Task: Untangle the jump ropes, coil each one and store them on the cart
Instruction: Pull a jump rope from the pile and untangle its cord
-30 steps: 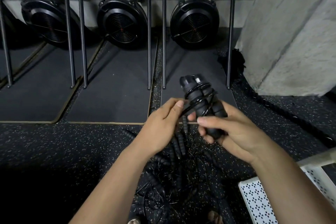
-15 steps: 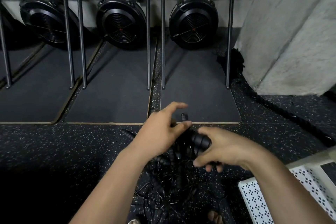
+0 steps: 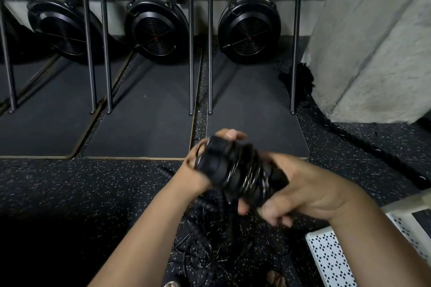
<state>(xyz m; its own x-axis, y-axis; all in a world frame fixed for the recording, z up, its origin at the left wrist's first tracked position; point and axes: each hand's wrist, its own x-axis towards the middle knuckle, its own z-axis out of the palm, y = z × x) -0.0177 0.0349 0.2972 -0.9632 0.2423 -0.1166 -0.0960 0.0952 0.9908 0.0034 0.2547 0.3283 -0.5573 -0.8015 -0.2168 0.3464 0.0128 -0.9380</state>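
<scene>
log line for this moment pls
step: coiling | left hand: holds rope bundle | right hand: grips same bundle | tangled ropes: on floor beneath | cart: lower right

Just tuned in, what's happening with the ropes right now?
A person holds a bundle of jump rope handles wound with cord. The left hand grips its far end, the right hand its near end. More tangled ropes lie on the floor below. The white cart stands at lower right.
</scene>
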